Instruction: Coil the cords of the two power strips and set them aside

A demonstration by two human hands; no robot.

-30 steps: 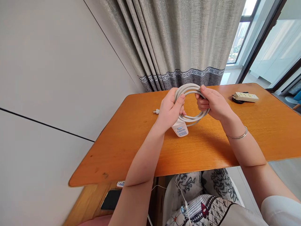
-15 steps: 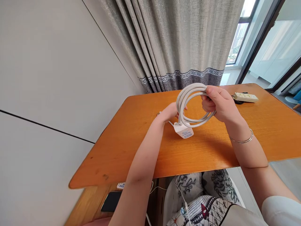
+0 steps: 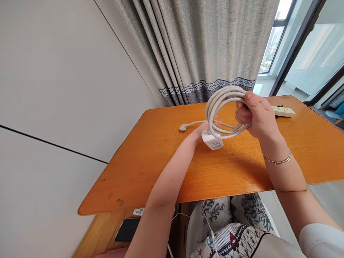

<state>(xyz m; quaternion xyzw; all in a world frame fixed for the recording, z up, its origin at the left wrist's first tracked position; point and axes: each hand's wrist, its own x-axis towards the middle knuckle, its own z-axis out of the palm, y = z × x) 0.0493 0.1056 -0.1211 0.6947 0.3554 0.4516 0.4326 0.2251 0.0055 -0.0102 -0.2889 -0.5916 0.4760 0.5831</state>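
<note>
My right hand (image 3: 259,114) is closed around a coiled thick white cable (image 3: 223,95), held up above the table. The white power strip end (image 3: 213,140) hangs from the lower left of the coil, tilted over the tabletop. My left hand (image 3: 205,127) reaches behind the coil, which covers part of it. Its visible fingertips point right and look apart, close to the free stretch of cord; whether they touch it is hidden. A white plug (image 3: 183,127) lies on the wooden table (image 3: 150,154), left of my left hand, with its cord running toward that hand.
Behind my right hand, a cream power strip (image 3: 284,111) with a dark cord lies at the table's back right. A grey curtain (image 3: 209,43) hangs behind the far edge. A black phone (image 3: 127,229) rests on a lower wooden surface at left.
My left hand let go of the coil, dipped toward the plug, then moved right behind the coil. The right hand carried the coil rightward and higher. The plug and its cord now show uncovered.
</note>
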